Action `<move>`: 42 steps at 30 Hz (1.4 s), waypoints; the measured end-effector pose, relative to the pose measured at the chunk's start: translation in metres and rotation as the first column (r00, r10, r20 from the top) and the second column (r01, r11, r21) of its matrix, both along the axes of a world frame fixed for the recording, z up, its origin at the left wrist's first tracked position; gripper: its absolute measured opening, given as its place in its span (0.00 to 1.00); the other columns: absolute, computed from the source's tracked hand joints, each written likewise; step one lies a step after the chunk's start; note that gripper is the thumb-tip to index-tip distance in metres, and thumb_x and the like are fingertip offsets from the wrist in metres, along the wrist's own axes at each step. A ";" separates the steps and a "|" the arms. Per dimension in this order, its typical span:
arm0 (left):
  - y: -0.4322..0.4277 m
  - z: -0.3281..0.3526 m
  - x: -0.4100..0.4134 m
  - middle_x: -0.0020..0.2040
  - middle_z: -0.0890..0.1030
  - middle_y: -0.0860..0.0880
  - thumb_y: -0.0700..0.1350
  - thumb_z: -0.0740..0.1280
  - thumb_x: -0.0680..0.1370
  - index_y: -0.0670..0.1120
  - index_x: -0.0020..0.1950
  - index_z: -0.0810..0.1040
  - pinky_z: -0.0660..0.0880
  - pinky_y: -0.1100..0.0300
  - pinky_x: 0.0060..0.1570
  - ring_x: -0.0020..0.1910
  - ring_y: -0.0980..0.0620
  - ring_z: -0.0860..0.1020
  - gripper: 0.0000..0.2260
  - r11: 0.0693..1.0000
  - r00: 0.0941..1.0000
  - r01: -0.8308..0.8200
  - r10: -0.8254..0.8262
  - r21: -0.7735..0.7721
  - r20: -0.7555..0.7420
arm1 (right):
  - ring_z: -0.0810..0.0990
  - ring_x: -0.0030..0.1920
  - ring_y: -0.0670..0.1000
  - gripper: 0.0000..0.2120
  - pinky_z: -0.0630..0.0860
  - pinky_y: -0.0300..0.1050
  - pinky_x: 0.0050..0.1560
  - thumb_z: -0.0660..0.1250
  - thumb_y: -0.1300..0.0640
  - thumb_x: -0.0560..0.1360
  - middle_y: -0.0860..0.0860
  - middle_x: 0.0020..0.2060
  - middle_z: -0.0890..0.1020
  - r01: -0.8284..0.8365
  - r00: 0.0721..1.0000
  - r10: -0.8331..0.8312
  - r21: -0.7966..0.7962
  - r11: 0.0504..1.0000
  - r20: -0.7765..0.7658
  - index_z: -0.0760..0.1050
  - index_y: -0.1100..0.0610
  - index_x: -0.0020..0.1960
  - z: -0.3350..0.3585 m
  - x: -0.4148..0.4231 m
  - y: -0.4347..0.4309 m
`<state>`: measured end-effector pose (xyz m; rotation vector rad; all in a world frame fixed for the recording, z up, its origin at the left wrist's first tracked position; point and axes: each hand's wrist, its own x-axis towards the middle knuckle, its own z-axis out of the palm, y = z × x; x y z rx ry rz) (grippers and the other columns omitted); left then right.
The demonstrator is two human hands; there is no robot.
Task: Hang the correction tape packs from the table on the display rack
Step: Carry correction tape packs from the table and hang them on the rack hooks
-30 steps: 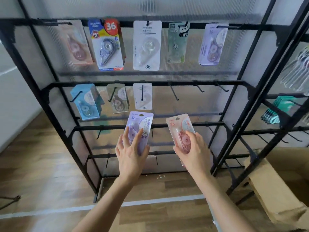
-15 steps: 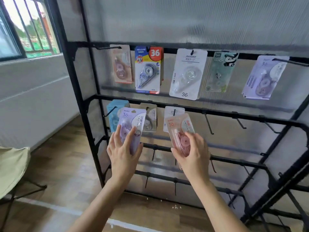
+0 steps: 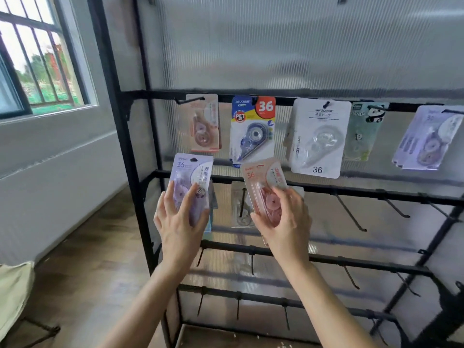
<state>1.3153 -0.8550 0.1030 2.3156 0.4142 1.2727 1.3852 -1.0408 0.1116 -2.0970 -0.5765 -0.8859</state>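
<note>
Lilac pack [image 3: 191, 172], one, left hand [image 3: 178, 223]; pink pack [image 3: 262, 177], one, right hand [image 3: 285, 222].

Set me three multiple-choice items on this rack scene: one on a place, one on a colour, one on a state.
1. Where does the panda pack hang?
A. On the top rail, right of the white pack.
B. On the bottom rail.
C. On the floor.

2. What colour is the held pack in the left hand?
A. Green.
B. Purple.
C. Yellow.

3. What is the right hand doing?
A. Hanging open and empty.
B. Gripping a pink pack.
C. Resting on a rail.

Answers: 1 A, it hangs off the top rail beside the white pack; 2 B, its card is purple; 3 B, fingers and thumb curl round the pack.
</note>
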 end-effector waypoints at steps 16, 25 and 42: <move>0.120 0.016 0.041 0.76 0.57 0.46 0.57 0.63 0.74 0.60 0.69 0.67 0.55 0.44 0.69 0.74 0.42 0.55 0.24 0.995 0.993 0.097 -0.098 0.022 0.058 | 0.67 0.68 0.58 0.30 0.63 0.52 0.64 0.67 0.41 0.71 0.60 0.68 0.68 0.059 0.953 -0.069 0.042 0.997 0.294 0.65 0.49 0.70 0.066 0.003 0.137; 0.127 0.015 0.059 0.76 0.57 0.46 0.62 0.57 0.73 0.61 0.69 0.64 0.56 0.42 0.68 0.74 0.42 0.55 0.23 0.987 0.985 0.157 -0.158 0.029 0.073 | 0.71 0.64 0.59 0.29 0.69 0.59 0.62 0.64 0.40 0.69 0.59 0.67 0.70 0.104 0.946 -0.102 0.008 0.995 0.309 0.68 0.47 0.68 0.088 0.010 0.165; 0.140 -0.006 0.064 0.75 0.60 0.44 0.63 0.57 0.72 0.59 0.68 0.67 0.58 0.40 0.66 0.73 0.40 0.58 0.25 0.988 0.988 0.148 -0.146 -0.034 0.051 | 0.66 0.66 0.60 0.40 0.68 0.55 0.63 0.68 0.41 0.72 0.59 0.70 0.61 0.171 0.979 -0.183 -0.132 0.976 -0.086 0.52 0.49 0.76 0.102 0.077 0.221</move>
